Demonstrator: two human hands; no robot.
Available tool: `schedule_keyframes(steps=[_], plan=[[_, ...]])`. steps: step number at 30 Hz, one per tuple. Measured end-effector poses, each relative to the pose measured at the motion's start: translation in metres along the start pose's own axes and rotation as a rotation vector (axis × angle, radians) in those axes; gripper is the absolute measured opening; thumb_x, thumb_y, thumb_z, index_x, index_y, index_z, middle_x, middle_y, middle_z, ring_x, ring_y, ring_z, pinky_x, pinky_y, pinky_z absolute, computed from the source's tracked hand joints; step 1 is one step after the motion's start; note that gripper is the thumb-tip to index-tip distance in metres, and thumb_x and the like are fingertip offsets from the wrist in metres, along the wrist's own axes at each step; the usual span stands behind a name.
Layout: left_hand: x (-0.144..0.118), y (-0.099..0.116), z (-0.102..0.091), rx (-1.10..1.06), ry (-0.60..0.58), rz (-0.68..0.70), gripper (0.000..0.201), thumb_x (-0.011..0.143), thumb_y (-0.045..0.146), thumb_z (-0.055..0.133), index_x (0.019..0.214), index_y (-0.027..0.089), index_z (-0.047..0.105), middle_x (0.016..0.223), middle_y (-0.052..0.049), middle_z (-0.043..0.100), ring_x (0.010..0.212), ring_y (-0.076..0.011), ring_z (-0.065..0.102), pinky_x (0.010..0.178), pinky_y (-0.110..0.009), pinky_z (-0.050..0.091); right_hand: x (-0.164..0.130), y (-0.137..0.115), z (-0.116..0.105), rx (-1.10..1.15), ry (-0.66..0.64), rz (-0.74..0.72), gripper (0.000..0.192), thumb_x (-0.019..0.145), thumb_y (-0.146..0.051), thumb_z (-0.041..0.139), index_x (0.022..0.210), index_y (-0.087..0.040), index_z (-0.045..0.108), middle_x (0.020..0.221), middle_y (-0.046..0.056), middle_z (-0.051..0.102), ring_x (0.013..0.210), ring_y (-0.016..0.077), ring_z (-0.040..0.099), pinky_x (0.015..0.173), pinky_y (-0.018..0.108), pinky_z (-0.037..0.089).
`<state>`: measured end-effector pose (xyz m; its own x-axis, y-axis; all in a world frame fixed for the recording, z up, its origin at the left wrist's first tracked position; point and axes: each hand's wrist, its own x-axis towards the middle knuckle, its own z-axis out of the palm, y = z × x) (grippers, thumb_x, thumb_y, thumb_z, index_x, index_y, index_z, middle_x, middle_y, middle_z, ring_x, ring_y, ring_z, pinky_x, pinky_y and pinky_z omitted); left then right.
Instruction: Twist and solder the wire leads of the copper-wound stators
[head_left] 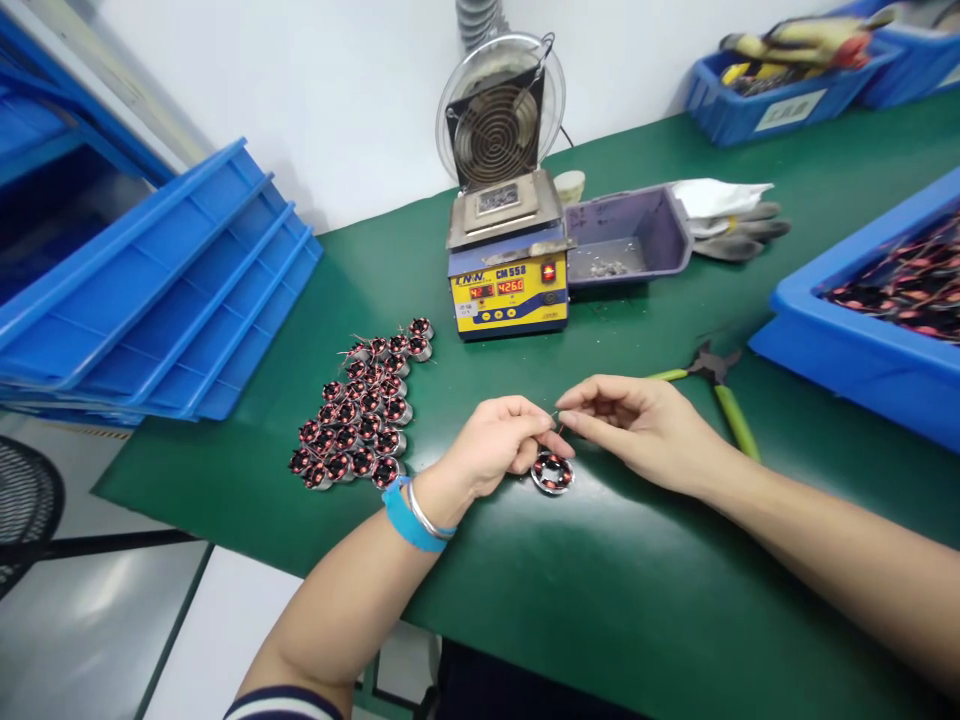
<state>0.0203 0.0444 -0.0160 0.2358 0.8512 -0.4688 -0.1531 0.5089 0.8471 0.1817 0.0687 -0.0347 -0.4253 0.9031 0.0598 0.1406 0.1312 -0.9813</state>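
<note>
A ring-shaped motor stator point(553, 473) with copper windings and a black frame lies on the green table just below my fingertips. My left hand point(506, 440) is closed in a pinch at the stator's thin lead wires, its wrist wearing a blue band and a metal bangle. Opposite it, my right hand point(637, 425) pinches the wire ends between thumb and forefinger. The wires are very thin, and the fingers partly hide them. Green-handled cutting pliers point(712, 370) rest on the table behind my right hand.
Several wound stators point(360, 410) stand grouped at the left. A yellow and blue solder pot point(510, 290) is at the back, a purple tray point(630, 235) beside it with gloves point(739, 235). Blue bins point(847, 370) hold parts at the right; stacked blue crates point(165, 290) lean at the left.
</note>
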Motion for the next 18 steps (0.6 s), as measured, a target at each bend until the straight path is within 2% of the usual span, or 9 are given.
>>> schedule_keyframes(steps=[5, 8, 12, 18], plan=[[0.0001, -0.0009, 0.0001, 0.011, 0.003, 0.020, 0.012, 0.075, 0.011, 0.054, 0.063, 0.012, 0.051, 0.054, -0.002, 0.063, 0.030, 0.0002, 0.030, 0.037, -0.016, 0.018, -0.0062, -0.0043, 0.0048, -0.319, 0.106, -0.233, 0.017, 0.082, -0.031, 0.055, 0.084, -0.019, 0.067, 0.072, 0.004, 0.068, 0.062, 0.0147, 0.061, 0.061, 0.027, 0.050], [0.0004, -0.0014, 0.0003, 0.016, 0.002, 0.034, 0.011, 0.073, 0.011, 0.055, 0.062, 0.012, 0.051, 0.054, -0.001, 0.062, 0.030, 0.0002, 0.030, 0.037, -0.016, 0.018, -0.0075, -0.0031, 0.0063, -0.459, 0.118, -0.357, 0.017, 0.086, -0.030, 0.051, 0.084, -0.021, 0.066, 0.073, 0.003, 0.067, 0.065, 0.0155, 0.062, 0.066, 0.028, 0.050], [-0.0002, -0.0010, 0.0005, 0.049, 0.009, 0.039, 0.010, 0.073, 0.011, 0.056, 0.065, 0.012, 0.051, 0.053, 0.001, 0.060, 0.032, 0.0001, 0.031, 0.037, -0.016, 0.018, -0.0053, 0.0001, 0.0021, -0.456, 0.134, -0.376, 0.016, 0.087, -0.028, 0.052, 0.089, -0.020, 0.065, 0.075, 0.005, 0.067, 0.066, 0.0158, 0.062, 0.062, 0.027, 0.049], [-0.0023, -0.0012, 0.0026, 0.080, 0.048, 0.053, 0.012, 0.073, 0.014, 0.062, 0.065, 0.011, 0.053, 0.054, 0.000, 0.060, 0.034, 0.0004, 0.032, 0.037, -0.015, 0.018, -0.0039, -0.0021, -0.0035, -0.411, -0.022, -0.297, 0.022, 0.088, -0.029, 0.050, 0.072, -0.019, 0.061, 0.068, 0.004, 0.064, 0.059, 0.0142, 0.058, 0.057, 0.026, 0.045]])
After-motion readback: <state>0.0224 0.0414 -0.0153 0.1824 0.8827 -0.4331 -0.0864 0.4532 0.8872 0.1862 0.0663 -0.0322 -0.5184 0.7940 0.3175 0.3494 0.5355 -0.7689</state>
